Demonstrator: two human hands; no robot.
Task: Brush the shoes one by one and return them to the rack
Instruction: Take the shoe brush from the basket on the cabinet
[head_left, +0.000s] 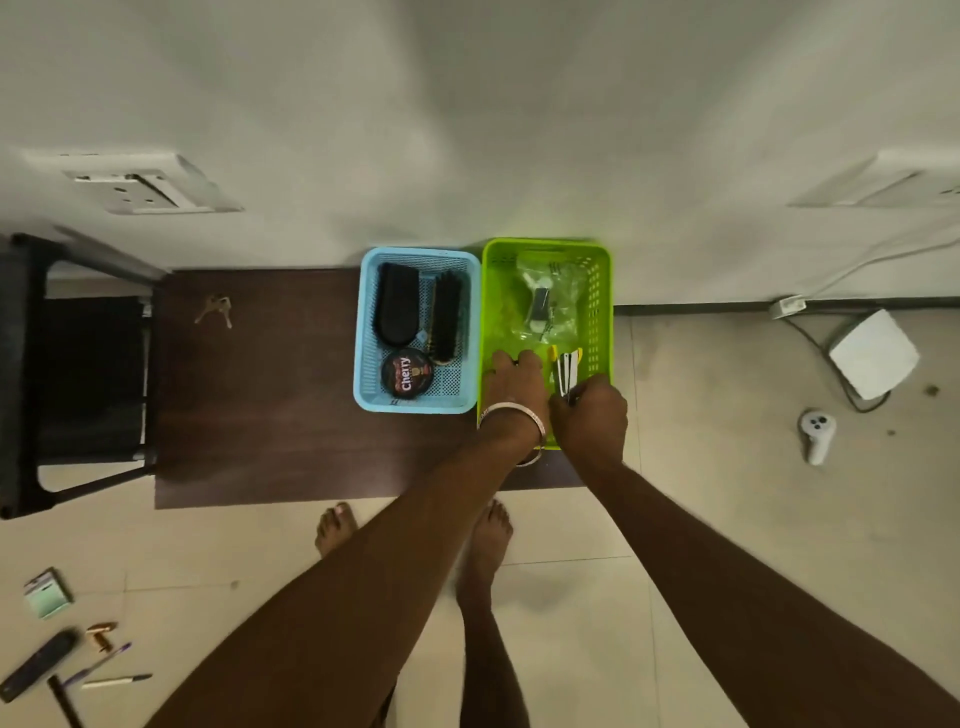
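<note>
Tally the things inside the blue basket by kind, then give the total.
Brushes: 2, the black brush and the bristle brush
Polish tins: 1, the tin
Total: 3, all in the blue basket

Bare arms and bare feet (337, 527); bangles (511, 415) (left wrist only).

Home: tiled floor (701, 519), wall sockets (140, 189).
</note>
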